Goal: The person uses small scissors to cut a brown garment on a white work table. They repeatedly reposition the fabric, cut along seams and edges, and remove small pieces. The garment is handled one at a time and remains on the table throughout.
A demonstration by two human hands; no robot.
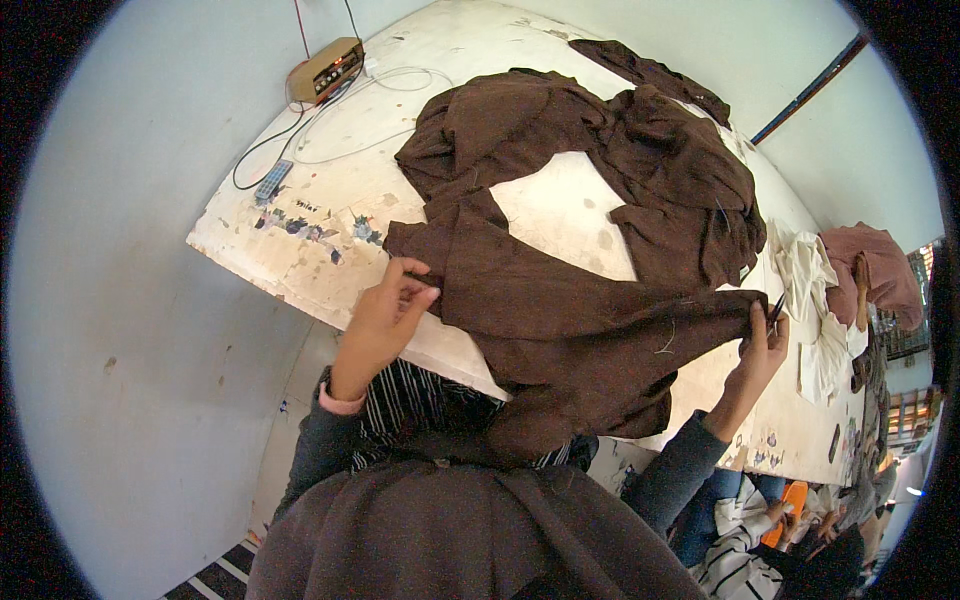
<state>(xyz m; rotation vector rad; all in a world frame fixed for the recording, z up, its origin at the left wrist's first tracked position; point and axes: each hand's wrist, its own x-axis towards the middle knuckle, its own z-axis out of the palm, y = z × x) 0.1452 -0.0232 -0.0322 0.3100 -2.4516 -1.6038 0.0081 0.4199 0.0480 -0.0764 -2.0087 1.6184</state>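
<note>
A dark brown piece of cloth (570,310), looking like part of a garment, stretches between my two hands over the table's near edge. My left hand (385,318) has its fingers curled at the cloth's left end, thumb and forefinger close together on the edge. At the other end, my right hand (762,352) pinches the cloth's corner. A thin dark pointed tool (777,308) sticks up from the right fingers; its lower part is hidden. Pale loose threads (667,340) lie on the cloth. Its lower folds hang toward my lap.
More brown cloth (690,170) lies heaped across the white table (350,220). A brown box-shaped device (325,70) with cables and a remote control (273,180) sit at the far left. White cloth (805,275) and a pinkish cushion-like bundle (872,268) lie right. Another person's hand (778,512) shows lower right.
</note>
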